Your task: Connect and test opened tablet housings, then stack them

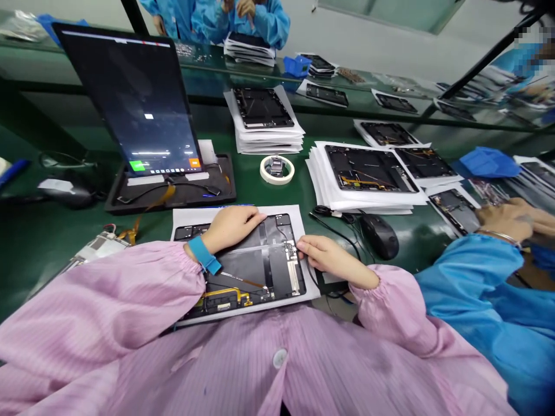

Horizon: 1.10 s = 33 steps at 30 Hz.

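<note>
An opened tablet chassis (260, 260) lies on a white sheet (299, 228) on the green table, right in front of me. My left hand (232, 226) rests on its upper left part, fingers curled over the black inner surface, a blue wrist strap (203, 255) on the wrist. My right hand (332, 258) sits at the chassis's right edge, fingertips pinched together by a small connector area near the edge. Whether they hold anything is too small to tell. Pink sleeves cover both of my arms.
A lit tablet (134, 98) stands tilted in a black tray (217, 193) at the back left. A tape roll (277, 170), a black mouse (380, 235) and stacks of chassis on paper (366, 173) lie behind. A person in blue (477, 300) works at my right; others stand beyond.
</note>
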### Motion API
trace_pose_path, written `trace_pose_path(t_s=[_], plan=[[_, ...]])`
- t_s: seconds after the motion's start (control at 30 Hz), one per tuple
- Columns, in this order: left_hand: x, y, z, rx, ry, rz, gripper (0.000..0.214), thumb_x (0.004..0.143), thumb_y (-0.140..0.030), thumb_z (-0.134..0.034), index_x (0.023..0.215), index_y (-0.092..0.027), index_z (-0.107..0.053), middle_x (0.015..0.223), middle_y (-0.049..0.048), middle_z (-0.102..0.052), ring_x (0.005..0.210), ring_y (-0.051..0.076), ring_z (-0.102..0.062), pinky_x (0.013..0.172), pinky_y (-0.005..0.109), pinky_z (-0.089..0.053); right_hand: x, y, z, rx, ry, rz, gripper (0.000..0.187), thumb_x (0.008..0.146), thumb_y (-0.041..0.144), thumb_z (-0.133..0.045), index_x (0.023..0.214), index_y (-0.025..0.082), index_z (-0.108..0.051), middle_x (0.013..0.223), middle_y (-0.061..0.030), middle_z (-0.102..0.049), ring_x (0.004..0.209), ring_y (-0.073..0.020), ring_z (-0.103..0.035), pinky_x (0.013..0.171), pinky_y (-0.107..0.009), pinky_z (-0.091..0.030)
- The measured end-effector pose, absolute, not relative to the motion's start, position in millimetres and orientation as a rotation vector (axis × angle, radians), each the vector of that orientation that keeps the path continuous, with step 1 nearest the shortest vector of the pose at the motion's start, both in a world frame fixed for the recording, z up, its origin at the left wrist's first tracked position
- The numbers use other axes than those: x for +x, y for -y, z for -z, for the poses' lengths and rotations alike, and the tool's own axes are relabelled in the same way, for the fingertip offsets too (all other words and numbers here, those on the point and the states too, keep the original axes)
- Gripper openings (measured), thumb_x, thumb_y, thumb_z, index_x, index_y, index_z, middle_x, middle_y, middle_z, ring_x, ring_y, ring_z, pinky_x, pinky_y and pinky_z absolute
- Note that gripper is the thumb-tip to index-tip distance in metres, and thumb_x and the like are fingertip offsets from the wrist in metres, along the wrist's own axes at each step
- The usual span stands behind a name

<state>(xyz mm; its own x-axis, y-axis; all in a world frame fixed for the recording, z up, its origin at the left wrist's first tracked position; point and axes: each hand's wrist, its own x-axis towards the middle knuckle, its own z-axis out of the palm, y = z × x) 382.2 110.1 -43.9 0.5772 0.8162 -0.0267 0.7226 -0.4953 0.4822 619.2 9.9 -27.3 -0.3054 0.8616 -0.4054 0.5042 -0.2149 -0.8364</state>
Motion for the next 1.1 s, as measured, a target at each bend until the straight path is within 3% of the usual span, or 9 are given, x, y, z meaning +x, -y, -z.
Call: trace_pose_path(t_s=[0.27,0.43,0.67,0.8,0.87,0.97,1.03,1.1], plan=[[382,-112,44,2.343,-1.270,-0.238,0.045,0.096,-0.051,-0.034,0.084,-0.022,-0.065,0.087,0.0022,-0.069,0.079,0.021,-0.061,0.061,0.029,-0.033,628,-8,23,-1.685,1.568,-1.476,0.035,0.092,0.053,-0.040,0.077,0.021,-0.041,0.043,0.0097,-0.039,0.031,-0.0071,-0.031,0.034,-0.019,-0.022],[383,-112,42,2.341,-1.274,-0.231,0.043,0.096,-0.050,-0.035,0.086,-0.022,-0.066,0.089,0.0026,-0.070,0.080,0.021,-0.061,0.062,0.029,-0.034,623,-7,30,-1.655,1.603,-1.410,0.034,0.090,0.051,-0.051,0.078,0.021,-0.040,0.044,0.0109,-0.038,0.034,-0.0053,-0.029,0.036,-0.017,-0.019],[382,-111,42,2.338,-1.257,-0.240,0.044,0.096,-0.050,-0.034,0.083,-0.021,-0.065,0.087,0.0026,-0.069,0.080,0.021,-0.060,0.062,0.029,-0.033,616,-4,25,-1.539,1.333,-1.833,0.033,0.089,0.049,-0.052,0.074,0.020,-0.045,0.042,0.0114,-0.028,0.034,-0.0045,-0.021,0.033,-0.016,-0.015],[381,-111,43,2.322,-1.271,-0.237,0.044,0.095,-0.051,-0.034,0.083,-0.022,-0.065,0.087,0.0022,-0.069,0.080,0.021,-0.060,0.061,0.029,-0.033,645,2,6,-1.615,1.201,-1.539,0.030,0.094,0.045,-0.047,0.076,0.020,-0.046,0.045,0.0117,-0.022,0.034,-0.0030,-0.017,0.035,-0.014,-0.012],[382,-111,43,2.319,-1.285,-0.234,0.044,0.095,-0.051,-0.034,0.083,-0.022,-0.066,0.086,0.0022,-0.069,0.079,0.021,-0.060,0.060,0.029,-0.031,658,9,-6,-1.555,1.109,-1.170,0.025,0.094,0.044,-0.048,0.085,0.021,-0.050,0.045,0.0113,-0.026,0.033,-0.0040,-0.022,0.033,-0.015,-0.016],[383,-110,42,2.326,-1.303,-0.238,0.045,0.095,-0.052,-0.035,0.081,-0.022,-0.065,0.084,0.0026,-0.068,0.078,0.022,-0.059,0.059,0.029,-0.030,657,23,-19,-1.297,1.045,-0.725,0.030,0.092,0.052,-0.050,0.094,0.022,-0.054,0.055,0.0039,-0.048,0.043,-0.0108,-0.049,0.034,-0.019,-0.033],[383,-110,41,2.333,-1.298,-0.228,0.045,0.095,-0.051,-0.035,0.082,-0.021,-0.065,0.085,0.0030,-0.068,0.078,0.022,-0.059,0.059,0.029,-0.030,645,30,-19,-1.192,1.122,-0.770,0.032,0.092,0.054,-0.050,0.093,0.022,-0.056,0.064,-0.0004,-0.056,0.055,-0.0146,-0.059,0.035,-0.020,-0.038],[383,-110,41,2.344,-1.282,-0.216,0.044,0.096,-0.051,-0.035,0.083,-0.021,-0.065,0.086,0.0032,-0.069,0.079,0.022,-0.060,0.059,0.029,-0.029,632,31,-9,-1.249,1.272,-0.935,0.025,0.092,0.046,-0.053,0.092,0.021,-0.059,0.071,-0.0014,-0.060,0.058,-0.0135,-0.060,0.037,-0.020,-0.040]])
